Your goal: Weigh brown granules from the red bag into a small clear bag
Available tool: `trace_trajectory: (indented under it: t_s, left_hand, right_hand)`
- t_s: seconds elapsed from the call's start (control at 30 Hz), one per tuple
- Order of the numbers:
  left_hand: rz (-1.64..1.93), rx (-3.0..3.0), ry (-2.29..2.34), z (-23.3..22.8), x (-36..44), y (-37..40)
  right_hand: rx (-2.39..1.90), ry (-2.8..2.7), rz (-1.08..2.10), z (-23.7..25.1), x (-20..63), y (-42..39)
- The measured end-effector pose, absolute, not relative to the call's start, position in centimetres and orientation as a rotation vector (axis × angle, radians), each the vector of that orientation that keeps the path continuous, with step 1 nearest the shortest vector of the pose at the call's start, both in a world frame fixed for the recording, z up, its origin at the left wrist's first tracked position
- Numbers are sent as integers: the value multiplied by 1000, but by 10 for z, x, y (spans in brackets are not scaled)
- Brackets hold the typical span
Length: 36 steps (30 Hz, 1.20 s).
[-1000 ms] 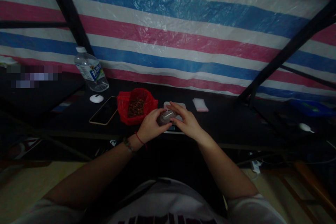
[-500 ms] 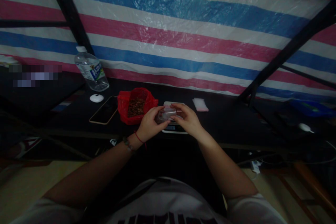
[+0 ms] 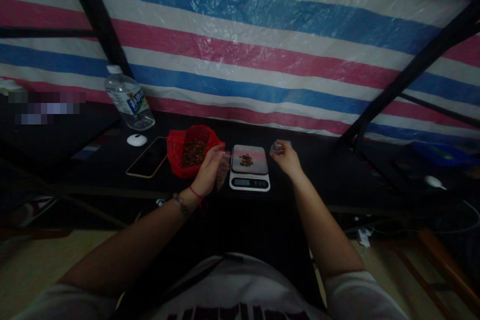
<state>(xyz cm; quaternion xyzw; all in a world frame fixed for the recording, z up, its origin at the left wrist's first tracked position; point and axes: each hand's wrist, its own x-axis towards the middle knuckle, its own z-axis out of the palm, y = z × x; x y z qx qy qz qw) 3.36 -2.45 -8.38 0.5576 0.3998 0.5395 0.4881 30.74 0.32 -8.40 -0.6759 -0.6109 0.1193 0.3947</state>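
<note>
Left hand [image 3: 208,171] has moved off the square-plated scale [image 3: 250,183], holding crinkled clear plastic [image 3: 222,173].

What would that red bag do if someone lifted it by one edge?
The red bag would probably sag, since its walls look thin and crumpled. The brown pieces inside seem small and loose, so they might shift and spill through its open mouth if it tipped.

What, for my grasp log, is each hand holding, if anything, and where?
Left hand: clear bag, by its upper part. Right hand: at clear plastic; hold cannot be told.
</note>
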Motion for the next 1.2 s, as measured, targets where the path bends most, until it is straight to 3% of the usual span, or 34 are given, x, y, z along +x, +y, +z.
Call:
trace_trajectory:
  t_s: [0.2,0.33,0.53,0.7,1.2]
  left_hand:
    - [1143,1007,862,-77,39,-29]
    - [1095,1019,848,-75,40,-31]
    - [1146,1105,861,-85,37,-23]
    - [1152,1454,1019,-94,29,-14]
    - [1231,1574,1166,-108,21,4]
  right_hand:
    - [-1865,-1753,182,-111,332,10]
    - [-1751,-1772,62,-88,322,4]
    - [-1420,-2224,345,-55,274,5]
    - [-1438,-2511,374,-54,242,21]
    - [-1373,-2716,217,-45,228,32]
